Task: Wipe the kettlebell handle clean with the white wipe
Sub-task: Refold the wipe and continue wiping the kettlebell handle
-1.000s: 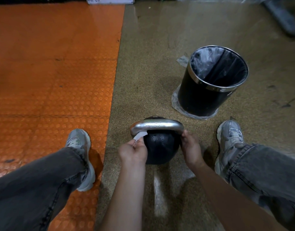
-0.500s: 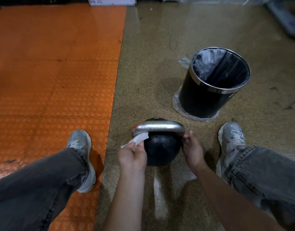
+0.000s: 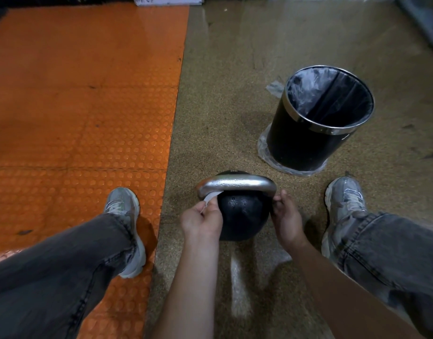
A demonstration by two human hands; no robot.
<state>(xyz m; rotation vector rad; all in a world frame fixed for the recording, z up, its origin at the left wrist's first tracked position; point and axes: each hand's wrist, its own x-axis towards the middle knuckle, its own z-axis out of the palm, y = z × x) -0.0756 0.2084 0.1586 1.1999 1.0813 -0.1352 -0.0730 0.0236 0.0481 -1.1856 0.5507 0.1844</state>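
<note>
A black kettlebell (image 3: pixel 242 216) stands on the speckled floor between my feet. Its silver handle (image 3: pixel 236 183) arches across the top and looks wet with droplets. My left hand (image 3: pixel 202 221) pinches the white wipe (image 3: pixel 208 198) and holds it against the underside of the handle's left end. My right hand (image 3: pixel 285 216) grips the handle's right end where it meets the ball, fingers curled round it. Most of the wipe is hidden inside my left hand.
A black bin (image 3: pixel 318 121) with a chrome rim and a dark liner stands on a plastic sheet at the right, beyond the kettlebell. An orange studded mat (image 3: pixel 76 106) covers the floor at the left. My shoes (image 3: pixel 123 209) flank the kettlebell.
The wipe has slid in under the handle's left end, with less of it showing than half a second ago. My right hand keeps its hold on the right end.
</note>
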